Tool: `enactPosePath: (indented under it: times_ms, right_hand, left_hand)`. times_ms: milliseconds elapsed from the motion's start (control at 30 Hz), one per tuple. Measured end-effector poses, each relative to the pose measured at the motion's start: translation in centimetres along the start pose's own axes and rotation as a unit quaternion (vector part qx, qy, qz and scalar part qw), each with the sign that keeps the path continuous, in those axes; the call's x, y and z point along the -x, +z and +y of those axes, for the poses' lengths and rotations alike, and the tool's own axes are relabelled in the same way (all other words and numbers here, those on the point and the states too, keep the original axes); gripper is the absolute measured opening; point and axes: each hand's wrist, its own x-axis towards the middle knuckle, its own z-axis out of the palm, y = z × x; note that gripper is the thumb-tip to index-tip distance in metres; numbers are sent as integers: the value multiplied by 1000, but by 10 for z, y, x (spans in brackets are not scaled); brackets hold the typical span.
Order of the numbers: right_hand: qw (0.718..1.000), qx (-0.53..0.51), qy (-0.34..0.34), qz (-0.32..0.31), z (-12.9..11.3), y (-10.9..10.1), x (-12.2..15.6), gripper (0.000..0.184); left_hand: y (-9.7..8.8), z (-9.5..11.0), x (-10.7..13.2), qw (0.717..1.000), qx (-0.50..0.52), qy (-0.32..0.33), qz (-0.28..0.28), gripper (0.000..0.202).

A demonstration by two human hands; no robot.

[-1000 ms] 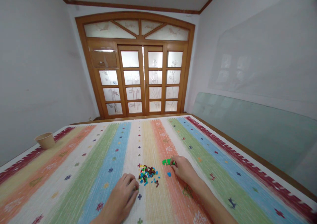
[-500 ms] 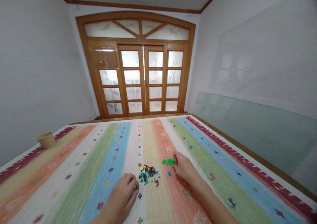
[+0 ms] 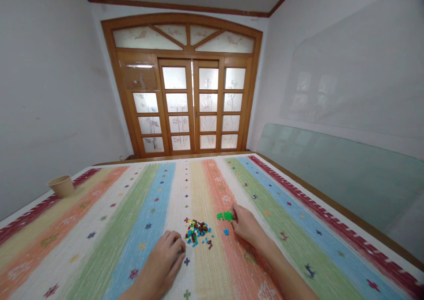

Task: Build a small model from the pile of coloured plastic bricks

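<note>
**Hands barely shifted since the earlier frame; right hand (image 3: 247,227) still closed on the green bricks (image 3: 225,216).**

Left hand (image 3: 159,264) curled at the 7 o'clock edge of the brick pile (image 3: 197,233), its grip impossible to confirm. The pile lies between the hands, with a blue brick (image 3: 226,232) at its 3 o'clock, just below the green bricks. Striped cloth (image 3: 99,256) lies beneath everything; cup (image 3: 61,186) stands well apart at 10 o'clock.
</note>
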Motion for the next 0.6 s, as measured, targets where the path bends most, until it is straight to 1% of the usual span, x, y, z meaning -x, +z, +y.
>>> enactPosePath:
  times_ms: [233,600]
  right_hand:
    - [1000,-5,1,-9,-2,-1,0,27]
    - [1000,-8,-4,5,-1,1,1,26]
  left_hand:
    - [0,0,1,1000,0,-9,-10,12]
    - [2,-3,1,1000,-6,-10,-23,12]
